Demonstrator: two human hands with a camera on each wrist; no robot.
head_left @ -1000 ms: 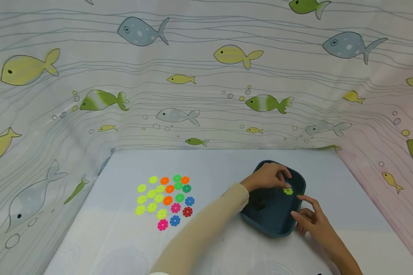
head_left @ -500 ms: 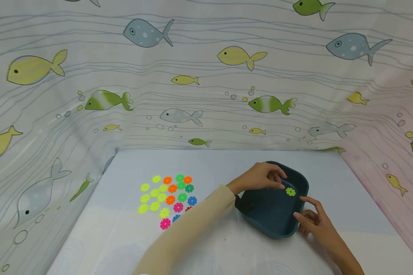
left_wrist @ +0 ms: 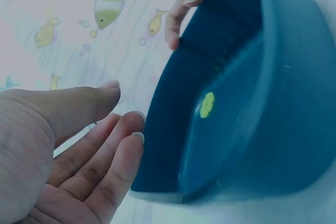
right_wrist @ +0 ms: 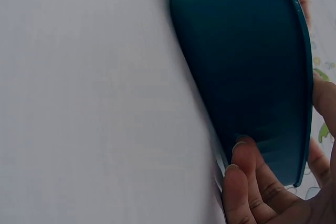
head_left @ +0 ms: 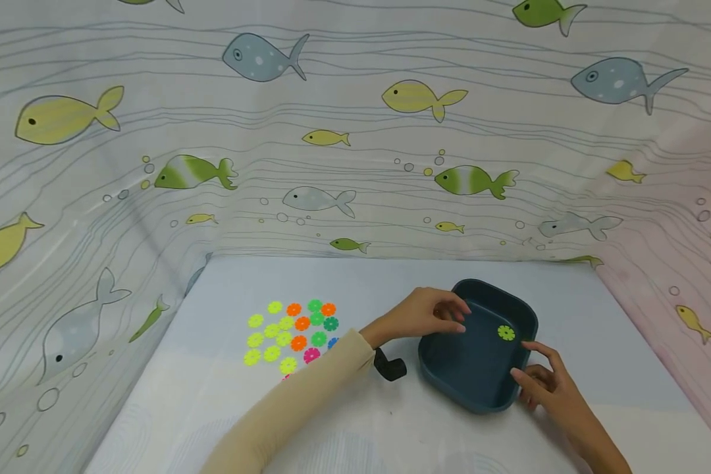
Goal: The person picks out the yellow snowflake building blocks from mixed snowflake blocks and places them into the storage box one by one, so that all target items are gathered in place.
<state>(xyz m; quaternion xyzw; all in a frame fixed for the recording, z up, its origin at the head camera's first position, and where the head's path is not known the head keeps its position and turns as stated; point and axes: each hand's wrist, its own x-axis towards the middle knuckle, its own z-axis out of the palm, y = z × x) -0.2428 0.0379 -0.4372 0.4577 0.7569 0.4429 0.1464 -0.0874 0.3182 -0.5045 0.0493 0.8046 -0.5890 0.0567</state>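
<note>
A dark blue plastic tub [head_left: 468, 368] sits at the right of the table, with one yellow-green notched disc [head_left: 506, 332] lying on its floor. My left hand [head_left: 428, 312] hovers over the tub's left side, thumb and fingers apart with nothing between them. In the left wrist view, its fingertips [left_wrist: 137, 135] come right up to the rim. My right hand [head_left: 548, 382] grips the tub's right wall; the right wrist view has fingers [right_wrist: 244, 163] against the outer wall and the thumb at the rim.
Several notched discs in yellow, orange [head_left: 299, 343], green [head_left: 318, 338], pink and blue lie spread flat at the table's left; my left sleeve [head_left: 308, 375] covers some. A black device [head_left: 390, 366] hangs under the left wrist. Fish-printed cloth [head_left: 343, 210] walls the table.
My left hand has let go of the yellow-green disc on the tub's floor and drawn back leftward, its fingers spreading. The right hand keeps its place on the tub wall.
</note>
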